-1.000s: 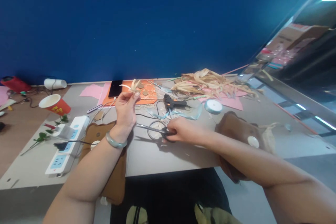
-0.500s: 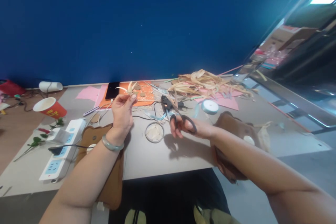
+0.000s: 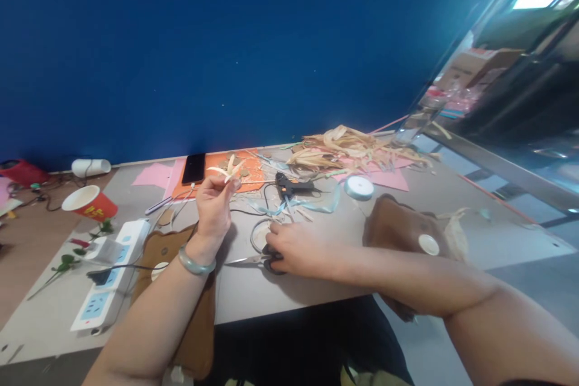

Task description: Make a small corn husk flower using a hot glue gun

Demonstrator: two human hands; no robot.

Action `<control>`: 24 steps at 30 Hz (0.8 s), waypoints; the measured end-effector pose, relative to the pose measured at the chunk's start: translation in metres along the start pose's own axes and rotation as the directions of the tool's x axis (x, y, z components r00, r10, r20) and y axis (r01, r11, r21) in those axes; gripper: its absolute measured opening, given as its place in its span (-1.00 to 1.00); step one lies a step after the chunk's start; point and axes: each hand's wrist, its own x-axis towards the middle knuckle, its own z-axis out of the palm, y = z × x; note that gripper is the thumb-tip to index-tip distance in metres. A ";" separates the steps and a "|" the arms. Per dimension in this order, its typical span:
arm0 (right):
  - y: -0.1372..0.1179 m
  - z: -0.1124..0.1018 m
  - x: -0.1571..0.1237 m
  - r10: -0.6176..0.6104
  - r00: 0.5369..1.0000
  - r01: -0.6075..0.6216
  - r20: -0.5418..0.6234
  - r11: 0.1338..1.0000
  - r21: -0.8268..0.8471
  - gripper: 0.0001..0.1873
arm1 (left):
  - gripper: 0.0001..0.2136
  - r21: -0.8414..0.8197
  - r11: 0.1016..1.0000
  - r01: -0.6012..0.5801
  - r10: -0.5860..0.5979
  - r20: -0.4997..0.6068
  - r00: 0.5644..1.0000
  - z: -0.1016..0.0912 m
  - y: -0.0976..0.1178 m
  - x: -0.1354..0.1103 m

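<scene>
left hand (image 3: 213, 205): fingertips pinching small pale dried-straw flower (image 3: 228, 170), centre frame, raised above grey bench (image 3: 280, 292) | right hand (image 3: 294, 247): laid over handles of black-handled steel scissors (image 3: 244, 261) lying flat on bench, lower centre; cannot tell if gripped

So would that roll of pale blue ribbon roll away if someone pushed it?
Probably not: the ribbon roll lies flat on the table, so it would likely slide. It looks light, mostly thin ribbon. Its loose tail would probably drag along floppily.
</scene>
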 end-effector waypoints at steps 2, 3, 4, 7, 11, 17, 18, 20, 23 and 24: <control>-0.001 0.002 0.009 -0.009 0.999 0.011 -0.033 0.999 0.035 -0.72 | -0.68 -0.039 0.998 0.050 -0.049 0.039 0.998 0.001 0.000 0.000; 0.001 0.004 0.012 -0.009 0.999 0.012 -0.047 0.998 0.062 -0.74 | -0.68 -0.055 0.996 0.075 -0.072 0.056 0.996 0.001 0.001 0.000; 0.003 0.005 0.016 -0.011 0.999 0.016 -0.052 0.995 0.101 -0.78 | -0.69 -0.066 0.993 0.099 -0.094 0.071 0.993 0.001 0.001 0.000; 0.015 0.004 0.024 -0.045 0.996 0.065 -0.074 0.950 0.305 -0.85 | -0.69 -0.075 0.984 0.164 -0.156 0.096 0.983 0.001 0.001 0.000; 0.030 -0.007 0.029 0.140 0.936 0.131 -0.322 0.713 0.688 -0.67 | -0.68 -0.049 0.973 0.225 -0.215 0.160 0.964 0.002 0.000 -0.004; 0.029 -0.011 0.039 0.329 0.818 0.392 -0.472 0.282 0.876 -0.70 | -0.70 0.036 0.967 0.253 -0.255 0.219 0.942 -0.001 -0.007 -0.011; 0.028 -0.010 0.041 0.339 0.809 0.416 -0.480 0.246 0.876 -0.73 | -0.70 0.052 0.967 0.250 -0.255 0.231 0.939 -0.002 -0.008 -0.012; 0.028 -0.009 0.044 0.349 0.792 0.455 -0.502 0.212 0.865 -0.75 | -0.70 0.083 0.965 0.248 -0.261 0.249 0.933 -0.002 -0.009 -0.013; 0.043 -0.015 0.045 0.267 0.822 0.449 -0.503 0.238 0.861 -0.73 | -0.71 0.124 0.959 0.256 -0.279 0.238 0.930 -0.001 -0.006 -0.014; 0.052 -0.019 0.045 0.198 0.861 0.410 -0.469 0.278 0.869 -0.72 | -0.72 0.129 0.958 0.256 -0.280 0.227 0.933 0.000 -0.005 -0.013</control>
